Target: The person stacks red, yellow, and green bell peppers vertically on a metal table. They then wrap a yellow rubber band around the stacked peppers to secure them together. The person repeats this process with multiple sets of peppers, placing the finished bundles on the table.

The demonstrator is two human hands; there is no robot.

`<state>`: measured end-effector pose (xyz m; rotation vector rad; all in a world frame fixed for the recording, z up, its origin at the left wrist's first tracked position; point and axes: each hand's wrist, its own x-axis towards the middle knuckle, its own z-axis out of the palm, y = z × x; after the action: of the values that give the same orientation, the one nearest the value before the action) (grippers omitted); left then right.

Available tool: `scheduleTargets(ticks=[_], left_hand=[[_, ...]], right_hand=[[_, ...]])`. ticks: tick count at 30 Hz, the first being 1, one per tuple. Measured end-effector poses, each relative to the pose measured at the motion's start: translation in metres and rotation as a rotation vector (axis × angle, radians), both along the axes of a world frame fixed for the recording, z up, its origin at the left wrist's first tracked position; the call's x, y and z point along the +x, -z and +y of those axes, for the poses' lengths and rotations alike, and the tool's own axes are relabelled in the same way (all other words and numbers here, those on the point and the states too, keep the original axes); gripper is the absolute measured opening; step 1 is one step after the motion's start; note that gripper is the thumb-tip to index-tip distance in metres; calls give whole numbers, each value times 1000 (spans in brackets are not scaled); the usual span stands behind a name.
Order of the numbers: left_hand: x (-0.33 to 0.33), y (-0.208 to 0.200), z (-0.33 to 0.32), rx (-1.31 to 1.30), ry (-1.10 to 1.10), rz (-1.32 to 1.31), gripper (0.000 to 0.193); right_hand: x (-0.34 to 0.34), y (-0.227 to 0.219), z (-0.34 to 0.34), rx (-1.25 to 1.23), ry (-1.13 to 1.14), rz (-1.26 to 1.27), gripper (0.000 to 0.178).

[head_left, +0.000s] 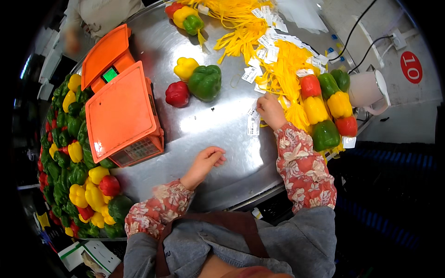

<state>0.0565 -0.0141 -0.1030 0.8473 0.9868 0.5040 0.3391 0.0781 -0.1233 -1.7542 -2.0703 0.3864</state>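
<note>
My right hand [271, 111] is closed in a pinch at the left edge of a heap of yellow net bags [282, 69] with white tags. What its fingertips hold is hidden; a white tag [253, 125] lies just under them. Over the steel table, near its front edge, hovers my left hand [206, 164], holding nothing, its fingers loosely bent and apart. Ahead of it three loose bell peppers sit together: a yellow pepper [186, 68], a red pepper [177, 94] and a large green pepper [205, 83].
Two orange scales [121, 113] stand left of the loose peppers. Beyond them is a large pile of mixed peppers [65, 162]. Netted peppers [316, 110] lie at the right, by a pale pitcher [368, 89]. Another netted set [184, 17] lies far back. A person [109, 16] stands at far left.
</note>
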Motion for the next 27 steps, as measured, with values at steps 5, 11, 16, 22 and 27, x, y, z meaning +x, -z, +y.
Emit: scheduleTargets(ticks=[5,11,16,22,27], left_hand=[[5,1,-4,5,13,7,18],[10,-10,-6,22,35,43,18],[15,-9,-7,121,25,65,19],[-5,-14,-12,232,7,171,19],[-1,-7,-24,404,33,237,24]], right_hand=[[-2,5,-5,16,104,184,13],[-19,5,-5,-16,30,-22,8],[-37,17,-5,123,36,-165,9],[-31,-21,-78,20,234,-49,9],[-44,-3,-118,169,136,-109,6]])
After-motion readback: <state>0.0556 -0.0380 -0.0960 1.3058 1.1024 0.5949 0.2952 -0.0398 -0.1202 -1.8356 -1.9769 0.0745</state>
